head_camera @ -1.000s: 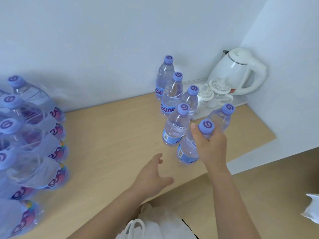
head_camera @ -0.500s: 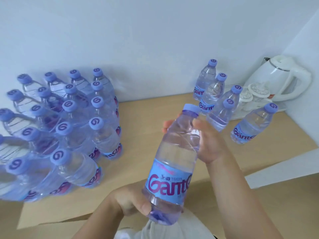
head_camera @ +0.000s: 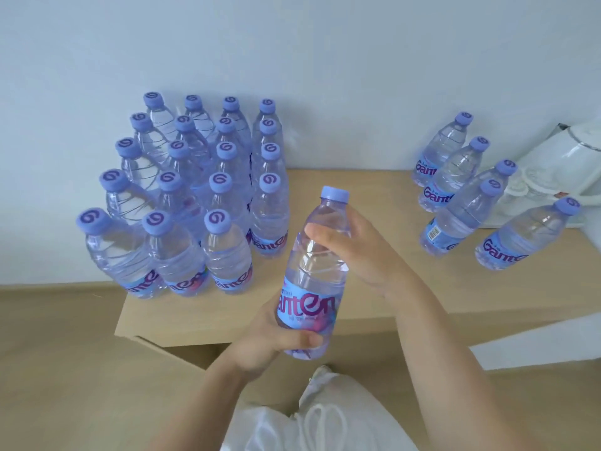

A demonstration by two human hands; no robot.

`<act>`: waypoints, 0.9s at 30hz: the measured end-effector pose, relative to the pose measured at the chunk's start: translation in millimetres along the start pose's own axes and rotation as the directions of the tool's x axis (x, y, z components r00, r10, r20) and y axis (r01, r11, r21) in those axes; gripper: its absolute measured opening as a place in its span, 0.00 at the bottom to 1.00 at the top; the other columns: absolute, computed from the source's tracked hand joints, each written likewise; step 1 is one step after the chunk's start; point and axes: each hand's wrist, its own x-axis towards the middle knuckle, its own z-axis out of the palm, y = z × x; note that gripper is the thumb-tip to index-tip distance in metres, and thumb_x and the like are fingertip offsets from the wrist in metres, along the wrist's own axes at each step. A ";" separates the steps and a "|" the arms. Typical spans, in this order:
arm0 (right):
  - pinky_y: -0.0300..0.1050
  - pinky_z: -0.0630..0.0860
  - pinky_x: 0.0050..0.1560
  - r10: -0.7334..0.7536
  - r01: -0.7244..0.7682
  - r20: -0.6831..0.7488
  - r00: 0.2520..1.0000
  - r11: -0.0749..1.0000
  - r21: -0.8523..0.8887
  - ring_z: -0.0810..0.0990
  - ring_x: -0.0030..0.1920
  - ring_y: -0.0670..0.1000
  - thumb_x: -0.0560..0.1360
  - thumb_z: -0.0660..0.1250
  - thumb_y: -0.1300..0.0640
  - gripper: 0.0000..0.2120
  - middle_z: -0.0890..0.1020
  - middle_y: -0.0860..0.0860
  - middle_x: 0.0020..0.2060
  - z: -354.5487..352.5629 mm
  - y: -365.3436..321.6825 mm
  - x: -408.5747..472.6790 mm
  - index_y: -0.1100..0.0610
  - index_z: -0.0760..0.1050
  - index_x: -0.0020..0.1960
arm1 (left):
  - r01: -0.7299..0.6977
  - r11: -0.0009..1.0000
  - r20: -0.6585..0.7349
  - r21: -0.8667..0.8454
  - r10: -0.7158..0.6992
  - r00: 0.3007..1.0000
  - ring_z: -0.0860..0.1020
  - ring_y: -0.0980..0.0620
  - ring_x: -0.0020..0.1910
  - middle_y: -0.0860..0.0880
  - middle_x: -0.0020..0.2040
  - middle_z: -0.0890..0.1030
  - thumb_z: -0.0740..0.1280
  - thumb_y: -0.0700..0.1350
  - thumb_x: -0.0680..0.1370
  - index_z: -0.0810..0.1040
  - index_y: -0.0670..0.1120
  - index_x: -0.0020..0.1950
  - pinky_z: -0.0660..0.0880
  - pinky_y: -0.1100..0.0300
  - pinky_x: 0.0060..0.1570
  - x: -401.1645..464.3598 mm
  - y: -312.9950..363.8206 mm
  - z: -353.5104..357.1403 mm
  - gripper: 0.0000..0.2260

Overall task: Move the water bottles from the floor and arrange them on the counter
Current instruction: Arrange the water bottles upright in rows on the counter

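Your left hand (head_camera: 273, 336) is wrapped round the base of a water bottle (head_camera: 313, 271) at centre frame, and your right hand (head_camera: 357, 252) curls round its upper body just under the cap. You hold the bottle upright above the near edge of the counter (head_camera: 374, 196). A packed block of bottles (head_camera: 195, 196) stands at centre left, five loose bottles (head_camera: 461, 196) at right, beside a white kettle (head_camera: 562, 164).

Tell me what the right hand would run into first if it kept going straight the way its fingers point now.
The right hand grips the held bottle, its fingers pointing left. Beyond that bottle, the line leads towards the packed block of bottles; its nearest right-hand bottle looks first in the way, though depth is unclear.
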 end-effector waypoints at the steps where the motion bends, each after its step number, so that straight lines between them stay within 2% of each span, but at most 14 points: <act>1: 0.39 0.76 0.43 0.015 -0.014 0.021 1.000 1.000 -0.013 0.82 0.45 0.48 0.64 0.72 0.46 0.22 0.82 0.50 0.47 0.2 -1.5 -1.9 0.55 0.74 0.53 | 0.011 1.000 0.007 0.002 -0.011 1.000 0.66 0.49 0.28 0.44 0.31 0.73 0.74 0.41 0.62 0.73 0.38 0.44 0.64 0.64 0.28 -2.4 -0.7 -3.2 0.16; 4: 0.36 0.72 0.39 0.037 -0.032 0.033 0.999 0.990 -0.136 0.81 0.40 0.42 0.66 0.72 0.44 0.16 0.83 0.42 0.40 -0.2 -3.9 -4.2 0.52 0.76 0.48 | 0.023 0.999 -0.034 0.032 -0.022 0.999 0.66 0.49 0.28 0.44 0.32 0.73 0.74 0.40 0.62 0.73 0.37 0.46 0.64 0.63 0.29 -5.0 -3.9 -11.4 0.17; 8: 0.34 0.70 0.35 0.088 -0.071 0.054 0.995 0.963 -0.262 0.79 0.37 0.39 0.65 0.75 0.42 0.19 0.81 0.39 0.37 6.2 0.3 -2.6 0.51 0.76 0.50 | 0.022 0.996 -0.097 0.089 -0.014 0.995 0.66 0.48 0.29 0.41 0.32 0.74 0.74 0.38 0.64 0.73 0.37 0.47 0.65 0.61 0.28 -6.1 -11.0 -19.5 0.16; 10: 0.37 0.73 0.38 0.054 -0.047 0.022 0.998 0.966 -0.255 0.81 0.39 0.41 0.63 0.75 0.46 0.17 0.82 0.40 0.38 12.9 2.3 1.8 0.51 0.78 0.48 | 0.050 0.992 -0.214 0.118 -0.023 0.977 0.73 0.46 0.32 0.39 0.37 0.78 0.77 0.39 0.62 0.73 0.38 0.50 0.72 0.58 0.30 -2.5 -17.1 -20.5 0.21; 11: 0.40 0.75 0.42 0.044 -0.041 0.006 0.999 0.970 -0.238 0.82 0.42 0.42 0.62 0.76 0.47 0.17 0.83 0.41 0.39 16.2 3.5 4.9 0.52 0.78 0.48 | 0.069 0.990 -0.315 0.125 -0.026 0.949 0.77 0.47 0.36 0.40 0.42 0.80 0.78 0.40 0.60 0.73 0.40 0.54 0.77 0.56 0.36 -0.5 -20.6 -20.6 0.26; 13: 0.47 0.78 0.51 0.031 -0.030 0.000 1.000 0.972 -0.231 0.82 0.46 0.45 0.59 0.77 0.49 0.23 0.84 0.44 0.44 24.8 7.4 12.6 0.53 0.78 0.51 | 0.081 0.989 -0.500 0.123 -0.009 0.866 0.80 0.56 0.44 0.48 0.50 0.81 0.79 0.42 0.58 0.71 0.45 0.60 0.78 0.60 0.46 1.8 -31.1 -24.1 0.33; 15: 0.48 0.77 0.55 0.007 -0.010 -0.012 1.000 0.956 -0.294 0.81 0.51 0.44 0.58 0.79 0.51 0.28 0.83 0.44 0.49 31.3 14.7 19.4 0.50 0.75 0.55 | 0.083 0.980 -0.579 0.182 0.039 0.815 0.75 0.71 0.50 0.60 0.55 0.77 0.78 0.42 0.62 0.68 0.53 0.63 0.70 0.72 0.48 2.5 -41.7 -27.5 0.33; 16: 0.46 0.77 0.56 -0.006 0.002 -0.010 1.000 0.949 -0.315 0.80 0.52 0.43 0.58 0.80 0.52 0.29 0.82 0.42 0.50 35.5 19.3 22.6 0.48 0.74 0.56 | 0.094 0.974 -0.601 0.204 0.048 0.798 0.72 0.73 0.54 0.63 0.58 0.74 0.77 0.42 0.64 0.65 0.56 0.66 0.67 0.73 0.49 -0.3 -47.6 -30.2 0.34; 17: 0.44 0.76 0.55 -0.012 0.009 -0.006 1.000 0.949 -0.315 0.79 0.53 0.42 0.59 0.80 0.55 0.29 0.81 0.41 0.51 39.3 24.2 25.3 0.46 0.73 0.57 | 0.117 0.971 -0.614 0.207 0.036 0.788 0.70 0.70 0.59 0.62 0.61 0.71 0.75 0.41 0.67 0.63 0.56 0.69 0.65 0.70 0.53 -2.7 -53.2 -33.0 0.35; 19: 0.36 0.75 0.52 -0.016 0.014 -0.003 1.000 0.956 -0.295 0.78 0.52 0.38 0.61 0.79 0.59 0.29 0.80 0.39 0.52 46.6 33.5 30.4 0.45 0.71 0.57 | 0.183 0.963 -0.623 0.198 -0.020 0.782 0.66 0.58 0.68 0.55 0.68 0.68 0.72 0.40 0.71 0.60 0.49 0.74 0.63 0.63 0.61 -4.1 -61.5 -38.7 0.35; 21: 0.27 0.71 0.45 -0.036 0.031 -0.012 0.999 0.956 -0.293 0.77 0.48 0.33 0.62 0.78 0.62 0.27 0.80 0.40 0.50 52.2 39.6 36.7 0.48 0.72 0.56 | 0.201 0.964 -0.609 0.174 -0.055 0.791 0.64 0.53 0.71 0.51 0.71 0.66 0.70 0.39 0.72 0.58 0.45 0.75 0.63 0.60 0.64 -2.2 -62.8 -42.6 0.34; 22: 0.26 0.71 0.44 -0.049 0.041 -0.018 0.999 0.953 -0.300 0.78 0.47 0.33 0.63 0.77 0.63 0.25 0.80 0.43 0.50 53.8 41.9 40.4 0.51 0.73 0.56 | 0.203 0.966 -0.597 0.160 -0.069 0.799 0.64 0.53 0.71 0.51 0.72 0.65 0.70 0.39 0.72 0.58 0.45 0.75 0.63 0.60 0.63 0.1 -61.3 -44.4 0.34; 25: 0.37 0.73 0.51 -0.084 0.057 -0.060 0.995 0.931 -0.360 0.78 0.52 0.45 0.63 0.77 0.62 0.23 0.78 0.53 0.53 55.1 46.9 47.7 0.56 0.73 0.56 | 0.215 0.971 -0.564 0.102 -0.121 0.817 0.65 0.57 0.70 0.54 0.73 0.64 0.70 0.40 0.72 0.57 0.47 0.76 0.64 0.61 0.59 7.3 -55.0 -47.5 0.35; 27: 0.43 0.73 0.56 -0.077 0.033 -0.099 0.992 0.925 -0.378 0.76 0.56 0.50 0.63 0.77 0.60 0.25 0.76 0.55 0.56 54.6 49.4 50.8 0.56 0.71 0.57 | 0.206 0.977 -0.562 0.052 -0.142 0.815 0.65 0.59 0.69 0.55 0.73 0.64 0.69 0.40 0.73 0.57 0.48 0.76 0.63 0.62 0.56 10.2 -53.3 -48.8 0.35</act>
